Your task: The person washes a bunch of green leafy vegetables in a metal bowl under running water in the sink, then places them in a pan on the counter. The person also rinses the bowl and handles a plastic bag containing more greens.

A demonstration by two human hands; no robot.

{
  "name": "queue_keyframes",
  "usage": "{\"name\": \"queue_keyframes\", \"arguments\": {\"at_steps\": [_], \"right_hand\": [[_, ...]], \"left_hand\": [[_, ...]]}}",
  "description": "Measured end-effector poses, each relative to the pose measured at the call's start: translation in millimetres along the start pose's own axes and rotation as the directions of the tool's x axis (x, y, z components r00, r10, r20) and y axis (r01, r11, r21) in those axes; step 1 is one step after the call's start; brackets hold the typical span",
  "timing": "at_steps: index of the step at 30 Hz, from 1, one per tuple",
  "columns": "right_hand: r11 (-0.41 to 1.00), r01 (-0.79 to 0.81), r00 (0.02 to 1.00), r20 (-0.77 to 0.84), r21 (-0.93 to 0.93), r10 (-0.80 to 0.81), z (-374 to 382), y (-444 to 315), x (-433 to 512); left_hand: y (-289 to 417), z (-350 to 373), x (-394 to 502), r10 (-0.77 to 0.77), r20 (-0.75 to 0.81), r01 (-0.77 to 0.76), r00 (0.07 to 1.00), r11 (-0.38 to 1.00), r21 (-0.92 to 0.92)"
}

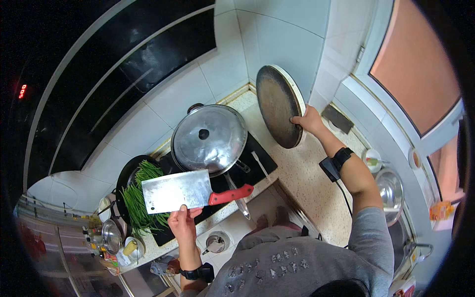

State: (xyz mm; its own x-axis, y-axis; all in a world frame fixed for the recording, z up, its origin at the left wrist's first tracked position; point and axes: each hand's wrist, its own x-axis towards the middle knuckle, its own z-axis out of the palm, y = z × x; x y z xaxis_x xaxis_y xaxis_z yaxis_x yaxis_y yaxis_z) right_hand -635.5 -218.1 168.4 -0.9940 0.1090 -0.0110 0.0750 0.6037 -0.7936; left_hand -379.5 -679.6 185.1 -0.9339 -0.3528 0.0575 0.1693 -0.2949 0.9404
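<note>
Pinched by its blade in my left hand [182, 222] is a wide cleaver [174, 191], its red handle [232, 194] pointing right. Behind the blade, long green stalks [139, 200] lie in a black wok [120, 174] and hang over its front rim. My right hand [311, 120] grips the edge of a thick round board [279, 105], which stands tilted on its side above the counter. Its face is dark and worn, its rim pale. A pan under a domed metal lid [209, 137] with a black knob sits between the two hands, on the black cooktop [259, 148].
A white-handled utensil [261, 165] rests across the cooktop's right end. Bowls stand at the left, one holding a yellowish piece [130, 248]. On the right are a metal basin [389, 193], a small bowl [372, 159] and a faucet [423, 248]. A metal pot [217, 242] stands low near the floor.
</note>
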Motion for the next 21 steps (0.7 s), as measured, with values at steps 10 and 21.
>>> {"name": "queue_keyframes", "arguments": {"at_steps": [10,21], "right_hand": [[0.881,-0.108,0.943,-0.233,0.461,0.238,-32.5,43.1,-187.5],[0.319,-0.413,0.666,0.044,0.853,0.745,-0.4,167.4,-363.2]], "left_hand": [[-11.6,11.8,28.7,-0.062,0.181,0.056,0.982,0.998,0.035],[-33.1,68.2,43.8,-0.189,0.424,0.189,0.886,0.981,0.042]]}}
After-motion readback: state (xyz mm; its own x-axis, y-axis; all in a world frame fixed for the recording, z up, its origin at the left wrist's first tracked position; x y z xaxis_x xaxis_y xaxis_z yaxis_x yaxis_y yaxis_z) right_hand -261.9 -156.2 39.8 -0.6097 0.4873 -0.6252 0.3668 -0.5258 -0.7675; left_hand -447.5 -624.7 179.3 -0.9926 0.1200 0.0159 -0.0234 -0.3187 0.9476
